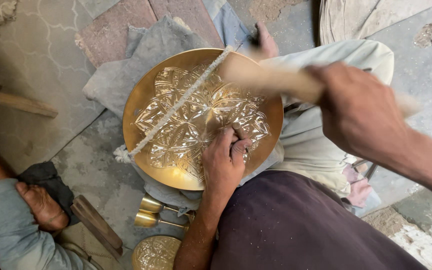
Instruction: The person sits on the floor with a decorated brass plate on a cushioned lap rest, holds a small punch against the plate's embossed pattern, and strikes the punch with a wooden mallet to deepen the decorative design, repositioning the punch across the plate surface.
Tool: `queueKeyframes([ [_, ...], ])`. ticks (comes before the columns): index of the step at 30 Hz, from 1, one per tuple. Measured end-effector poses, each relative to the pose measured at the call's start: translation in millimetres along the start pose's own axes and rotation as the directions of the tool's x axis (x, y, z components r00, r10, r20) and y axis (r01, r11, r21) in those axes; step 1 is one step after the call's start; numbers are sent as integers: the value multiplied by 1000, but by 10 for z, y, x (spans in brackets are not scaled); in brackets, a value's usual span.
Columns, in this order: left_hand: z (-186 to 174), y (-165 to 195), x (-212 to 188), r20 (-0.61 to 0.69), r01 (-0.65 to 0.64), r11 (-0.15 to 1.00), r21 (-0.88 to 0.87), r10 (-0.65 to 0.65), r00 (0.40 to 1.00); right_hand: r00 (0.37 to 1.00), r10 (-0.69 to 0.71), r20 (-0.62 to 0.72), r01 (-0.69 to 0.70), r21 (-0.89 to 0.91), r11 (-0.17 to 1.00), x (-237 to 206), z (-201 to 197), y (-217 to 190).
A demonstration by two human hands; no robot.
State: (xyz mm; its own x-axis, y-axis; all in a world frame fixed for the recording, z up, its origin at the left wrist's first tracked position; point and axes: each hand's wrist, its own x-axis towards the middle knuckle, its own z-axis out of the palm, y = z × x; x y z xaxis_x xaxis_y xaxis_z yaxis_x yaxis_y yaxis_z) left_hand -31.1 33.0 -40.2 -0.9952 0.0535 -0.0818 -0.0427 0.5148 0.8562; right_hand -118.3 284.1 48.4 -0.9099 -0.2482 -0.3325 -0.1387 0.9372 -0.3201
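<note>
A: Biggest item?
B: Brass plate [176, 172], round, embossed with a floral pattern, lying on grey cloth [141, 55] over the person's lap and the stone floor [36, 60]. A twisted white cord [176, 107] runs slantwise across its face.

A: Right hand?
B: Right hand [361, 112], raised above the plate's right edge, fingers wrapped tight round a wooden mallet [271, 77]. Mallet blurred, its head over the plate's upper rim.

A: Left hand?
B: Left hand [223, 162] rests on the plate's lower right part, fingers pressed together pinching a small punch [237, 129], tip standing on the embossed metal.

A: Smaller things?
B: Two brass goblets [151, 212] on their sides just below the plate; another embossed piece [156, 252] beneath them. A foot [43, 205] at lower left, beside a wooden block [96, 225].
</note>
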Motion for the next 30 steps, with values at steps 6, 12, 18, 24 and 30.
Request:
queueKeyframes([
  [6,38,-49,58,8,-3,999,-33,4,1000,992,71,-101,-45,242,969,29,105,114],
  [12,83,-94,139,43,28,999,26,-29,999,990,-118,-73,95,-264,960,82,144,165],
  [18,74,-123,203,35,-2,999,39,1,999,965,-259,32,241,-488,839,148,80,85],
  [24,-37,-192,88,29,-17,1000,-22,17,999,943,200,267,-111,-314,943,148,51,-137],
  [30,-115,-204,-66,30,-37,999,-37,39,999,951,300,73,-306,81,949,8,145,-210],
])
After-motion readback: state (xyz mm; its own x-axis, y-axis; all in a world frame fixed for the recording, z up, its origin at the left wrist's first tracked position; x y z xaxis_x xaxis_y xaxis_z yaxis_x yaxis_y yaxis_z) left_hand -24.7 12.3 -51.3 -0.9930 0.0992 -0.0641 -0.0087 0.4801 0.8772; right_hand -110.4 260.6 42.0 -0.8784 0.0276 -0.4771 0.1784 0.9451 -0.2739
